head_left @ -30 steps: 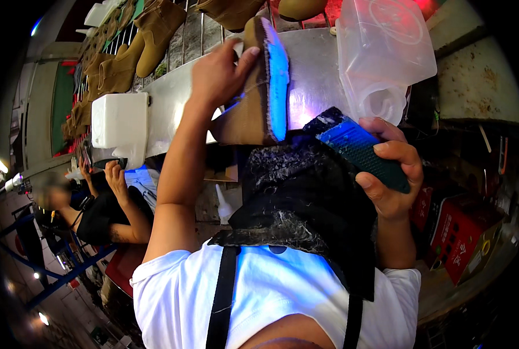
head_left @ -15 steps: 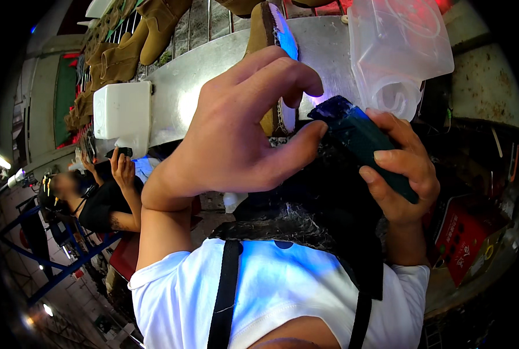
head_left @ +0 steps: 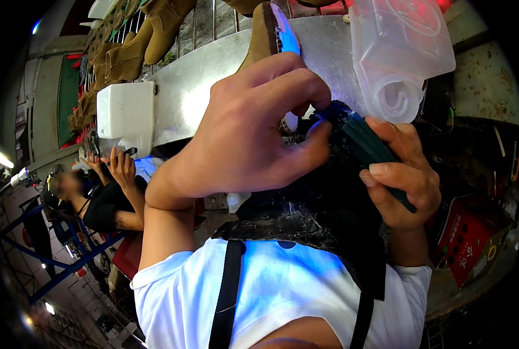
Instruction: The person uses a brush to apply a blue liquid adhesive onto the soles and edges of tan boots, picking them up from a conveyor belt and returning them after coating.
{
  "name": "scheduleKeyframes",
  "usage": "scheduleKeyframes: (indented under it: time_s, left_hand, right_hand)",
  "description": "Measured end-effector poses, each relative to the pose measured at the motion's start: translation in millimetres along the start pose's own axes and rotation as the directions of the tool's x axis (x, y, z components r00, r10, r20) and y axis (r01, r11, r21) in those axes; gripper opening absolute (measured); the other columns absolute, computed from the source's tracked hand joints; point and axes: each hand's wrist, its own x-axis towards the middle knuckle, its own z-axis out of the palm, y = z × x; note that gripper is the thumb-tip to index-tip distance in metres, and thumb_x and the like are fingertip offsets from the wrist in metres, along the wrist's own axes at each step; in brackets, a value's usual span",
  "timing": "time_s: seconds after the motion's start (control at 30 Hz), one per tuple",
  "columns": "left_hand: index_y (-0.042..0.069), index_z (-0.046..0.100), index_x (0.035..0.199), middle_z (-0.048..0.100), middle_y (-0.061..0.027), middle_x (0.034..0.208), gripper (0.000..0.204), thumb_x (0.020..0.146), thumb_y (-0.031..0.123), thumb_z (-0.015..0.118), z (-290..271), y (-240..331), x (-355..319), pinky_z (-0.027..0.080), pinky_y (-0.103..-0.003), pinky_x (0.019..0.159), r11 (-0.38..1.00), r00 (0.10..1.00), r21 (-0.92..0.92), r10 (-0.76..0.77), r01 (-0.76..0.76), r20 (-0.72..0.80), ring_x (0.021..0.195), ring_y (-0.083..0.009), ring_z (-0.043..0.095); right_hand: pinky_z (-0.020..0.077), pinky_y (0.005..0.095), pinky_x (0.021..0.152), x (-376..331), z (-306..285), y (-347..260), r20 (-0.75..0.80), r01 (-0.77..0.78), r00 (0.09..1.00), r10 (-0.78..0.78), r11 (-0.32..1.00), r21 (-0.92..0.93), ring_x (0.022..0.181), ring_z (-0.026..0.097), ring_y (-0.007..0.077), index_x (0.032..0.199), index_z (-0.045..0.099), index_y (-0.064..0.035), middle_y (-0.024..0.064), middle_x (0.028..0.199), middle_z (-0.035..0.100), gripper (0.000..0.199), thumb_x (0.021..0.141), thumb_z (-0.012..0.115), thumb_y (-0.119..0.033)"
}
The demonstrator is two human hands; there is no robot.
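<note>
A flat dark green brush slants across in front of my chest, its dark blue end toward the upper left with pale specks on it. My right hand is closed round the lower part of it. Over its dark end my left hand bends in, thumb and forefinger pinched on the tip. Behind the left hand a tan boot lies on the metal bench, its sole edge lit blue. The left hand hides the boot's middle.
The metal bench carries a white plastic container at left and a translucent jug at right. More tan boots stand on a rack beyond. A co-worker is at far left. A red box lies at lower right.
My left thumb and forefinger have closed in on the brush's dark end, from beside it. The brush has turned slightly in my right hand, showing its narrower side.
</note>
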Motion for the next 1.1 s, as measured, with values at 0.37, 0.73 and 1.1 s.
scheduleKeyframes:
  time_s: [0.37, 0.73, 1.1]
  left_hand:
    - [0.001, 0.059, 0.082, 0.056, -0.0057, 0.078, 0.021, 0.063, -0.005, 0.066, 4.6, 1.1, 1.4, 0.042, -0.026, 0.060, 0.996, 0.996, -0.045, -0.084, 0.083, -0.005, 0.065, -0.0147, 0.051]
    - [-0.001, 0.058, 0.079, 0.054, -0.0031, 0.078, 0.014, 0.067, -0.005, 0.061, 2.2, -1.0, 0.8, 0.039, -0.023, 0.062, 0.972, 0.979, -0.113, -0.204, 0.205, 0.017, 0.069, -0.0098, 0.048]
    - [-0.006, 0.064, 0.094, 0.056, -0.0028, 0.087, 0.014, 0.081, -0.004, 0.064, -15.9, -20.4, -1.0, 0.039, -0.021, 0.073, 0.909, 0.953, -0.335, -0.292, 0.250, -0.081, 0.079, -0.0086, 0.048]
  right_hand:
    - [0.0545, 0.0359, 0.080, -2.8, 3.4, -4.4, -0.001, -0.026, 1.000, 0.026, 0.998, -0.060, 0.099, 0.064, 0.0308, 0.110, 0.072, -0.0108, 0.0298, 0.133, 0.063, 0.038, 0.075, 0.076, 0.003]
    - [0.0545, 0.0371, 0.086, -2.0, 7.5, 0.7, -0.046, -0.037, 0.998, 0.042, 0.995, 0.090, 0.101, 0.065, 0.0309, 0.110, 0.068, -0.0046, 0.0316, 0.131, 0.063, 0.033, 0.080, 0.075, 0.007]
    - [0.0526, 0.0442, 0.094, -12.0, 2.0, 10.8, -0.164, -0.057, 0.982, 0.098, 0.969, 0.240, 0.112, 0.065, 0.0356, 0.116, 0.063, 0.0003, 0.0347, 0.130, 0.061, 0.036, 0.082, 0.075, 0.007]
